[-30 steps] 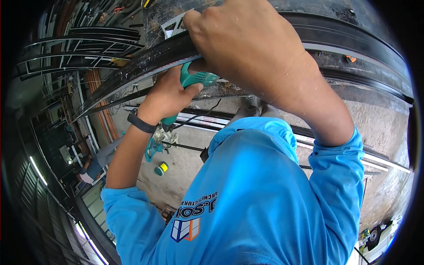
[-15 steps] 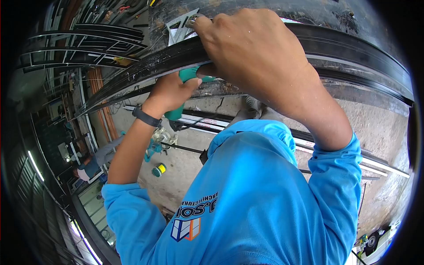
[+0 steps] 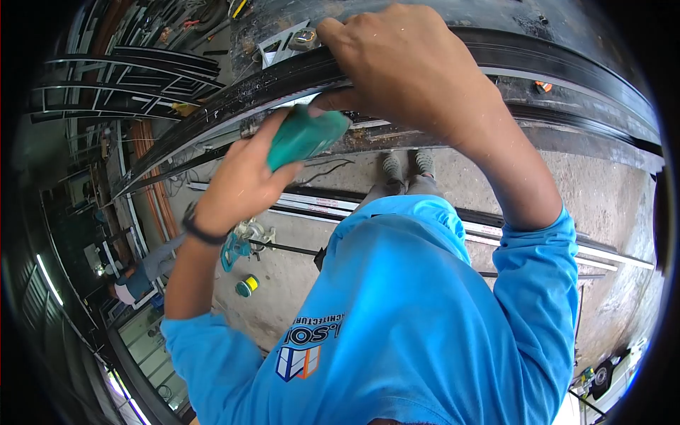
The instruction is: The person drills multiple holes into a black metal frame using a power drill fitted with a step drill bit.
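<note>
My left hand [image 3: 244, 180], with a dark wristband, is wrapped round a green power drill [image 3: 308, 138]. The drill's rounded body faces me, just below a long black metal profile [image 3: 265, 88]; its front end is hidden. My right hand [image 3: 404, 67] grips the profile from above, fingers over the far edge and thumb on the near side, close to the drill. Beyond that hand's fingertips lie a tape measure [image 3: 304, 39] and a metal set square [image 3: 280, 48].
A dark workbench [image 3: 425, 145] supports the profiles. On the floor lie several long profiles [image 3: 322, 202], a teal power saw [image 3: 237, 248] and a green-yellow tin [image 3: 247, 285]. Black frames [image 3: 134, 88] are stacked at left. Another person [image 3: 138, 280] is in the background at left.
My left hand has turned the drill, bringing its green body out from behind the right hand and nearer to me. My right hand keeps its grip on the profile.
</note>
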`<state>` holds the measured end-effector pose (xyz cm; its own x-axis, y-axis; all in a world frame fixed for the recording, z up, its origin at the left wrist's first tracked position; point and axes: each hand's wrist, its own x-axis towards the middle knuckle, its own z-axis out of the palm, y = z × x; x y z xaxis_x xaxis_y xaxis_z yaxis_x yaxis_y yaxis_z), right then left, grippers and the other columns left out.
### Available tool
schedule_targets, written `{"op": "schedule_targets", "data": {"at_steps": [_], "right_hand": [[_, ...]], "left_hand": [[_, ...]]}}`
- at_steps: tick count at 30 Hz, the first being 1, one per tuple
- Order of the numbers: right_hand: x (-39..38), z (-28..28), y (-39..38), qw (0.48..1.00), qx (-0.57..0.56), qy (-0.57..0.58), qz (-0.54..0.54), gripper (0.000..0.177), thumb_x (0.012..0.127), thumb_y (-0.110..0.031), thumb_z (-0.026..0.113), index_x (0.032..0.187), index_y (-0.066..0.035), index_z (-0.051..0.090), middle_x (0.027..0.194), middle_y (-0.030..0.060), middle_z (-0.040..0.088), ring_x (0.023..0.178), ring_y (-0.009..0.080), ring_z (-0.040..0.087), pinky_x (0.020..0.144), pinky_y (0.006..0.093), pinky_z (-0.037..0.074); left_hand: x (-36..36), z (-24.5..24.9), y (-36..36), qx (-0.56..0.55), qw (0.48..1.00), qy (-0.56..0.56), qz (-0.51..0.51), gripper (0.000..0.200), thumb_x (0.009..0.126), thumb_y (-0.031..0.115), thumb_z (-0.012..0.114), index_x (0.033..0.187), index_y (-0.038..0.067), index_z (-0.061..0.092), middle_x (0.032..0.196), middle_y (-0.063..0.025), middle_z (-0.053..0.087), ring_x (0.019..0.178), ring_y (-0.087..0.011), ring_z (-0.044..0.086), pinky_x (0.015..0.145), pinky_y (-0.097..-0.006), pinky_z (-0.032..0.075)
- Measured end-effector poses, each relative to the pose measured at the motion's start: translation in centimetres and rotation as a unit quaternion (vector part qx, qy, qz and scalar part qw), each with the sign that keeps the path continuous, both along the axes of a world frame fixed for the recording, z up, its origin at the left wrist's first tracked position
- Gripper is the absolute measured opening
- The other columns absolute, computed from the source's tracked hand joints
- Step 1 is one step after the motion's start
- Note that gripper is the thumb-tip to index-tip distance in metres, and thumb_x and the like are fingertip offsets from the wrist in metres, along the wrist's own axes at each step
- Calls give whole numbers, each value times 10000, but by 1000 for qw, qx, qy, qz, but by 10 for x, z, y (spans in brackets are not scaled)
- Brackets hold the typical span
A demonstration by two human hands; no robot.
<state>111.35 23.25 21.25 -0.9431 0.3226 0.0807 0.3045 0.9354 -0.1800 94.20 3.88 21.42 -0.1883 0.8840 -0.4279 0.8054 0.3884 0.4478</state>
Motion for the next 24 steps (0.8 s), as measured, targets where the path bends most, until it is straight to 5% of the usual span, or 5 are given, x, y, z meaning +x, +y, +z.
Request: {"op": "schedule_targets", "data": {"at_steps": [4,5,8,15,24], "right_hand": [[6,-4,-5,978,-49,204,-6,612,910,-604,676,1049,-9,644,947,205,708,955,389,710,795,480,551],[7,6,1,964,-205,167,-1,741,953,-696,566,1139,18,639,1053,260,687,1052,426,669,898,496,515],[-10,6,-1,881,-369,284,81,742,971,-653,588,1312,5,618,1189,196,706,1108,313,687,954,427,522],[-58,126,-82,756,-347,487,267,810,930,-585,713,1320,106,549,1133,194,697,1071,270,692,888,349,562],[-120,147,-71,681,-533,401,302,799,983,-603,635,1379,85,537,1181,153,680,1076,186,655,904,303,546]], "left_hand": [[-8,99,-44,23,998,6,-55,829,813,169,805,1517,-36,417,1310,-241,672,1206,-348,675,1051,-397,490],[-13,128,-57,24,997,19,-69,864,798,211,824,1513,-57,418,1326,-236,668,1232,-320,663,1079,-394,475],[-29,206,-107,119,991,46,-39,920,697,279,848,1470,-53,476,1369,-243,630,1252,-347,645,1071,-427,489],[-43,323,-85,237,957,146,-82,1085,649,507,964,1414,-104,497,1184,-222,684,1041,-309,687,914,-364,541],[-122,280,-73,69,969,193,139,1077,709,498,903,1479,-75,415,1358,-226,593,1217,-314,623,1027,-429,501]]}}
